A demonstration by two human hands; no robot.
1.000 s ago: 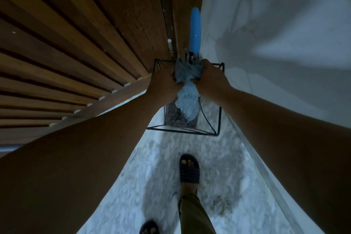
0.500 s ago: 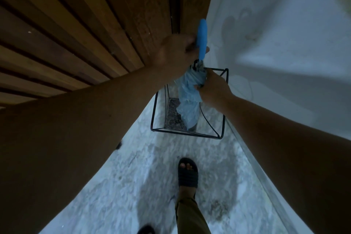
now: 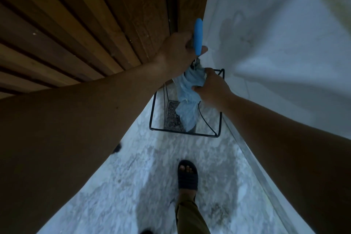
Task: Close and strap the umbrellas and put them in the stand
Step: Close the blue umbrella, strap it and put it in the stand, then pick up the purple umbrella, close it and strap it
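A slatted wooden wall [image 3: 79,30] fills the upper left of the frame, a pale wall [image 3: 275,47] the upper right, and speckled floor [image 3: 144,186] runs down the middle. At centre stands the black wire stand [image 3: 154,100], with the pale blue umbrella [image 3: 187,108] already inside it, tip down near the base. The left hand [image 3: 176,53] curls round the bright blue handle [image 3: 198,36] just above; the right hand [image 3: 210,85] grips the bunched canopy at the stand's top rim. The fabric looks loose and I see no fastened strap (it may be hidden), so the step is probably best done by holding the handle steady, twisting the folds tight with the right hand, then wrapping the strap.
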